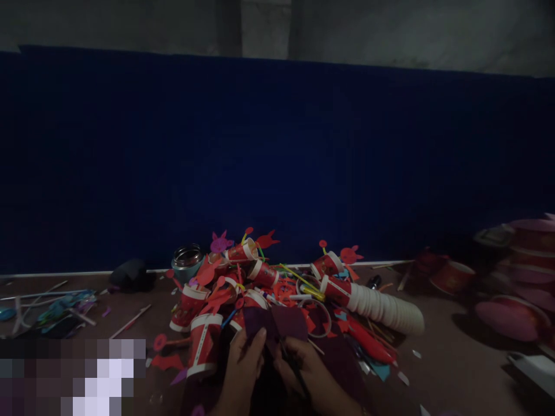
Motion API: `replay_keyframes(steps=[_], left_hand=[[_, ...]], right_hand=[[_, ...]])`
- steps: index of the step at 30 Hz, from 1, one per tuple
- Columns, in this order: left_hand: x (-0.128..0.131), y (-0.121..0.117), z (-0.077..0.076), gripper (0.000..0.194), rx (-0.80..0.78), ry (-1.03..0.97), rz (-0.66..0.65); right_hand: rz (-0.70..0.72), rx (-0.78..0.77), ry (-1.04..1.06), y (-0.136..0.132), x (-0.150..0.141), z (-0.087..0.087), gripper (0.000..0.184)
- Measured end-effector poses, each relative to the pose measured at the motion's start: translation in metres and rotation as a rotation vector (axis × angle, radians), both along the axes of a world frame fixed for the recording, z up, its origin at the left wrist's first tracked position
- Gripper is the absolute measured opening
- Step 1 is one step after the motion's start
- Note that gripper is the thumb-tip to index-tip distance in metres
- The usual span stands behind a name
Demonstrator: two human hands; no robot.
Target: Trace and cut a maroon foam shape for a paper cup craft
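While the left hand [245, 361] pinches the near left part of a dark purple sheet [289, 321], its thumb and fingers clamped on it, the right hand [309, 365] wraps its fingers around a dark-handled tool [298, 375], apparently scissors. The grips seem set so that one hand steadies the sheet while the other guides the tool along it; whether the sheet is one piece or two overlapping is unclear. It is held at the near middle of the bench [437, 370], just in front of the heaped crafts. About eight separate red paper cups [204, 345] can be made out, most tipped or leaning on one another, as if set aside loosely within reach. One nested stack of cups [385, 309] lies on its side to the right of them, probably because so long a column would not stand well; its overlapping rims are too blurred to count. One open metal-rimmed container [187, 259] stands upright at the far left of the heap, by the single blue panel [277, 162], and one bright red tube-like item [368, 341] lies near the stack, among paper scraps [380, 370].
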State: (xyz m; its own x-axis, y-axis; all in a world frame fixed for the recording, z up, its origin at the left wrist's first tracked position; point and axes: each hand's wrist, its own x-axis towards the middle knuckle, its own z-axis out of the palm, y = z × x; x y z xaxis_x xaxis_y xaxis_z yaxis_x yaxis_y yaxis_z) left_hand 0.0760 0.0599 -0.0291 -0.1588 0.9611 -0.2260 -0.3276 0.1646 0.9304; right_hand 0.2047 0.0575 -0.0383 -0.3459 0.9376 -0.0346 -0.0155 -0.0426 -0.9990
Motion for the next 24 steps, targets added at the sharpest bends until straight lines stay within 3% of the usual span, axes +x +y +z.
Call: replay_keyframes(steps=[5, 16, 24], left_hand=[[0.001, -0.001, 0.004, 0.040, -0.048, -0.038, 0.051], [-0.002, 0.003, -0.002, 0.039, 0.036, 0.021, -0.033], [0.000, 0.001, 0.001, 0.047, -0.036, 0.017, 0.083]], right_hand=[[0.027, 0.015, -0.009, 0.000, 0.001, 0.005, 0.039], [0.084, -0.018, 0.008, -0.001, 0.004, 0.007, 0.041], [0.085, -0.018, -0.049, 0.002, 0.004, 0.000, 0.045]])
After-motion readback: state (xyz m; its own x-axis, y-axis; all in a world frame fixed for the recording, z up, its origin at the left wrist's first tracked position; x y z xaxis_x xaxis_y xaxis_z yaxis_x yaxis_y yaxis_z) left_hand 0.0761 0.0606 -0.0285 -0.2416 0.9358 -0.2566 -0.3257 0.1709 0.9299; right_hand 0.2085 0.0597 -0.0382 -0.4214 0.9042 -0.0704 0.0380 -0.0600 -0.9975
